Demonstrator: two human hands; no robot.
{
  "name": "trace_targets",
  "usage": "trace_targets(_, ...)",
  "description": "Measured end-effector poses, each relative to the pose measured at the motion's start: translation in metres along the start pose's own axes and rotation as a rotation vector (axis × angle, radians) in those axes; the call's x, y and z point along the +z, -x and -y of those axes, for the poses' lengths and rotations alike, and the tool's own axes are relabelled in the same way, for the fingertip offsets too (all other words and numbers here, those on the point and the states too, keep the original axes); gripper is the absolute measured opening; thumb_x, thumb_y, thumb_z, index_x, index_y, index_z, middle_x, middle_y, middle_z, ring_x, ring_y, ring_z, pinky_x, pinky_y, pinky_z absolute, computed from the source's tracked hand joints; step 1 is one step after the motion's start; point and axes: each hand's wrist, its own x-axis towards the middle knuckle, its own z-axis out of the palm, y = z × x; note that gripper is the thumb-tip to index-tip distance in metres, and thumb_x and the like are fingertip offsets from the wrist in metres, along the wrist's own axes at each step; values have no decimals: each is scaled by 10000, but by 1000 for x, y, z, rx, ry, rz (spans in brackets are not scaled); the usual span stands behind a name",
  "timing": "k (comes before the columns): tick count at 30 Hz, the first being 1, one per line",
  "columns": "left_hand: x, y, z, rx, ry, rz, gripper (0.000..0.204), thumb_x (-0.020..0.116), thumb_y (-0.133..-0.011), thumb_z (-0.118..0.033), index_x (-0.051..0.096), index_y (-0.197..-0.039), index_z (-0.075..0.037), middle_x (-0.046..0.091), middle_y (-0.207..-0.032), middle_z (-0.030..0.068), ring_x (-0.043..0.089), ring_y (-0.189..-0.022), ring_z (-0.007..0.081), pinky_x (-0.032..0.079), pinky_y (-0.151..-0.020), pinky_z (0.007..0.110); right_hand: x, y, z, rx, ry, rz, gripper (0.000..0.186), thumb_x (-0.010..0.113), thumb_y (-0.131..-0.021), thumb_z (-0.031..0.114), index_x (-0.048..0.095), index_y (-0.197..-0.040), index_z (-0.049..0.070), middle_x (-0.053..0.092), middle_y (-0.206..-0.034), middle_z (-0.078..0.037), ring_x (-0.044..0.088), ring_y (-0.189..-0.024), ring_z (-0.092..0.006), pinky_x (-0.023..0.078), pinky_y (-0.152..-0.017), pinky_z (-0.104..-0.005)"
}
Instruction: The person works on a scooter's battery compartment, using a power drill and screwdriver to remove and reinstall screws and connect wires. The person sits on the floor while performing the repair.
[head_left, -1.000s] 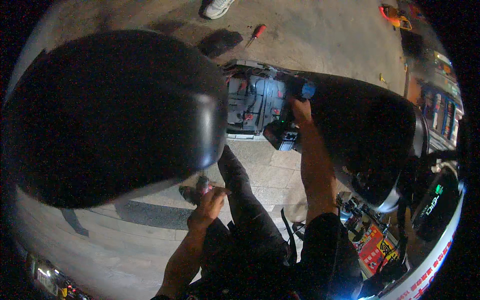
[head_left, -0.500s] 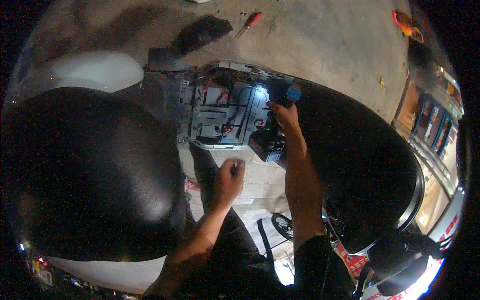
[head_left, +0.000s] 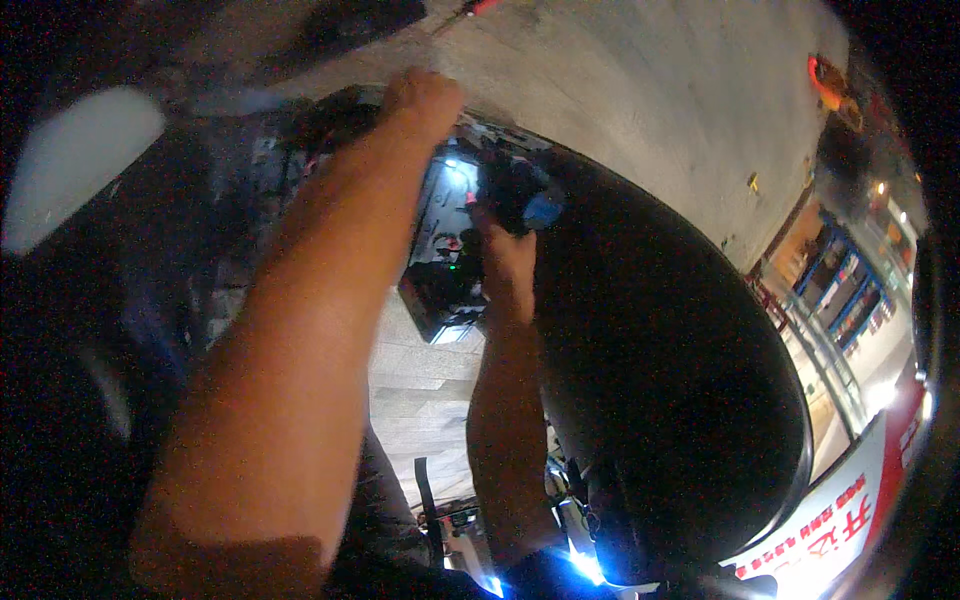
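Note:
My left hand [head_left: 424,100] is stretched up to the far edge of the open grey compartment [head_left: 434,215], fingers curled down; whatever they grip is hidden, and my forearm covers the compartment's left part. In my right hand [head_left: 508,250] is a dark cordless power tool with a blue base [head_left: 542,208]; its small lamp lights the compartment's grey inside, where wires and small red parts show. A black box-like piece [head_left: 440,300] with a green light sits just below and left of that hand.
A large black rounded body [head_left: 660,380] fills the right side. A white curved piece [head_left: 80,170] lies at left. On the floor [head_left: 650,100] are a red-handled tool [head_left: 480,8] at the top and an orange-yellow object [head_left: 830,90]. Shelving [head_left: 840,280] and a red-and-white sign [head_left: 840,520] stand at right.
My left hand has risen from below the compartment to its far edge. My right hand stays on the power tool. The view has shifted, with the black shape at left now mostly hidden.

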Motion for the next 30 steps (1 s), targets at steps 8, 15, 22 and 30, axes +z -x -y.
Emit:
trace_targets(8,18,-24,26,270,-96,124,370,757,-738,-272,673,-1039,-73,650,-1078,158,608,-1050,352,502,-883,472,-3,3,-1,56,-75,49,329,683,-830,46,607,-1150,59,651,-1026,-53,621,-861,-173,529,-681,-307)
trace_targets(15,14,-35,35,319,26,170,403,753,-743,-309,655,-1049,-65,643,-1058,186,612,-1012,373,508,-855,475,-6,-4,-12,-106,218,64,313,673,-824,35,616,-1130,54,654,-1019,-49,617,-854,-159,515,-724,-302)
trace_targets(22,18,-34,38,326,36,141,418,749,-725,-335,624,-1014,-59,650,-1000,206,614,-968,406,501,-826,491,9,1,14,-86,178,56,256,672,-816,75,644,-1070,61,658,-971,-27,608,-833,-162,491,-744,-323)
trace_targets(30,16,-47,39,352,4,237,417,726,-726,-292,628,-1034,-28,650,-1010,210,620,-980,397,510,-829,479,21,-3,19,-112,660,61,275,668,-777,127,637,-1042,62,673,-925,-96,621,-807,-211,495,-735,-350)
